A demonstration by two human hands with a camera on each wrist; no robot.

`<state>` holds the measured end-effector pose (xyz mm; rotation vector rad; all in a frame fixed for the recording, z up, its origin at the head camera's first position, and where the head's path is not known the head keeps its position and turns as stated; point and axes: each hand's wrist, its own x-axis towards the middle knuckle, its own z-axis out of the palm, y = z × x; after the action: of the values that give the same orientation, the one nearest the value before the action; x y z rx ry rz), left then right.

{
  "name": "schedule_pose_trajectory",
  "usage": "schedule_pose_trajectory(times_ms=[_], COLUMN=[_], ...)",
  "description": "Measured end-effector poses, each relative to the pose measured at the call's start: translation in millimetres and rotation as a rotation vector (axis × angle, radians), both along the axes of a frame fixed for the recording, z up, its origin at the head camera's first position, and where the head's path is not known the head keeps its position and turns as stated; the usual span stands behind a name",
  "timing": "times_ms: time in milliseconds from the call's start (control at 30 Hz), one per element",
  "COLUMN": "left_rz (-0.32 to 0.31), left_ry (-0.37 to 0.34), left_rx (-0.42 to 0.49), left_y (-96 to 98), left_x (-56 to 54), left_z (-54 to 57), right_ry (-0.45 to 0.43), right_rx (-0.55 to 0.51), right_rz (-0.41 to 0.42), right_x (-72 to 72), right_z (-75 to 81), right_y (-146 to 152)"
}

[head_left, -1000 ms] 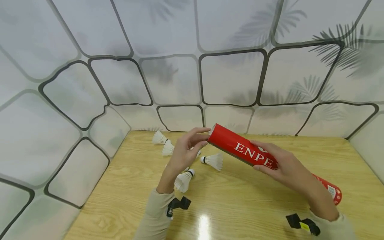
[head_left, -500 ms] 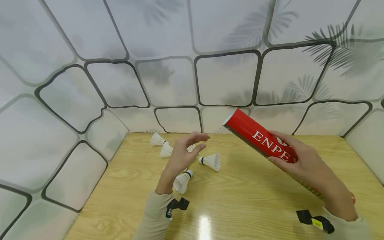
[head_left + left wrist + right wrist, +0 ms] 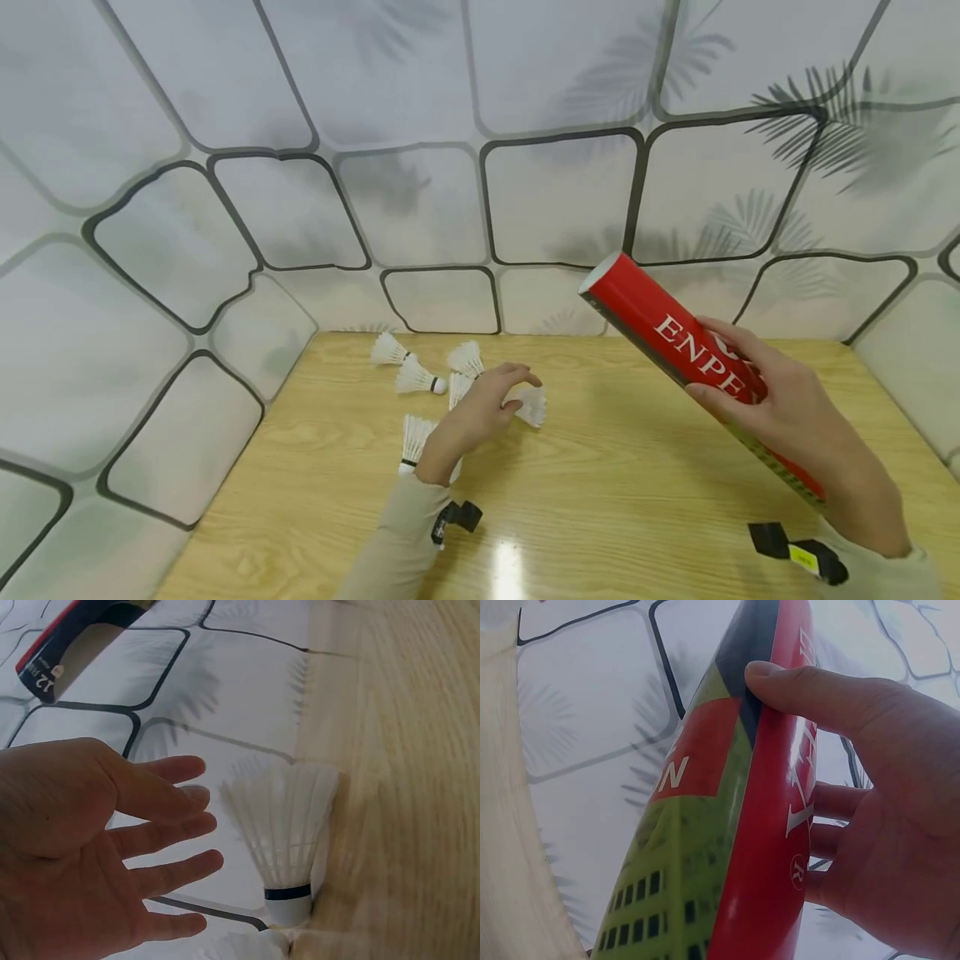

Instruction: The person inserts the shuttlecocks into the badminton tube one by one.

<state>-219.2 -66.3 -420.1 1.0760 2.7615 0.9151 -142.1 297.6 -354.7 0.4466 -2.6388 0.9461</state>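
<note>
My right hand point(image 3: 787, 417) grips a red shuttlecock tube point(image 3: 667, 342) lettered ENPE, raised above the table and slanted with its upper end to the left. In the right wrist view, the thumb lies across the tube point(image 3: 761, 847), which also has a green and dark side. My left hand point(image 3: 483, 408) reaches low over the table, fingers apart and loosely bent. Beyond its fingertips lies a white feather shuttlecock point(image 3: 532, 407), partly hidden by the hand. The left wrist view shows a shuttlecock point(image 3: 281, 832) with a black band beside the left hand point(image 3: 112, 840), and a gap between them.
Several more shuttlecocks lie left of and behind the left hand, among them one shuttlecock point(image 3: 418, 377) and another shuttlecock point(image 3: 467, 358) near the wall. The wooden table point(image 3: 300, 500) ends at a patterned wall point(image 3: 562, 200) at the back and left.
The right hand has drawn the tube right, away from the left hand, and tilted it more steeply. The left hand, earlier at the tube's end, has come down to the shuttlecock.
</note>
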Motion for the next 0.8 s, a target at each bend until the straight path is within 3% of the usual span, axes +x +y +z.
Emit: schedule_pose_trajectory(times_ms=[167,400,800], left_rz=[-0.002,0.072,0.156], left_ry=[0.005,0.033,0.193], left_rx=[-0.105,-0.160,-0.029], left_y=[5.0,6.2,-5.2], left_x=[4.1,6.8,-1.2], left_z=[-6.2,-8.3,-3.1], right_ry=[-0.011,-0.012,0.000], right_rx=[-0.008,-0.004,-0.007], right_rz=[-0.014,-0.020,-0.012], right_x=[1.6,2.7,1.4], right_z=[1.3,2.7,1.7], right_y=[3,5,6])
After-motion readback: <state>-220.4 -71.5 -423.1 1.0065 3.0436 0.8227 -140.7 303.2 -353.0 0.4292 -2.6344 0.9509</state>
